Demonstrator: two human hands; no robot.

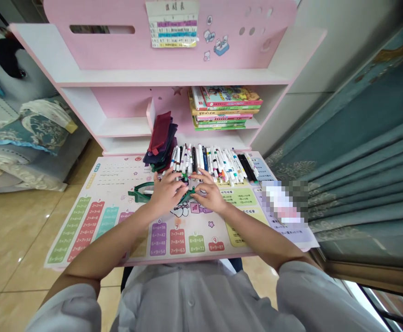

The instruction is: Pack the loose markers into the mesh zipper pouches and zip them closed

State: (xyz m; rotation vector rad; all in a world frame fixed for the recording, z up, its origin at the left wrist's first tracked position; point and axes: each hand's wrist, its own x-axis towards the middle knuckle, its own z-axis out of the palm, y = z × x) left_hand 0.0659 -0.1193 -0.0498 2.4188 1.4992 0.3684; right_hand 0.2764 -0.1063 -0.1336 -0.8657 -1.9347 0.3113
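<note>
The left hand (166, 192) and right hand (208, 190) curl narrowly, holding a green-edged pouch (139, 193) on the worktop (101, 184), just below 1 row of felt-tip markers (204, 163).

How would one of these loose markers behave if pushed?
The markers look round-bodied and stiff, so one would probably roll on the smooth-looking desk mat. Packed side by side, neighbouring ones might shift with it.

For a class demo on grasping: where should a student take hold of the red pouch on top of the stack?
Pinch the red pouch along its left long edge, coming from above and the left: it lies uppermost on the stack, thin and soft, and markers crowd the stack's right side.
</note>
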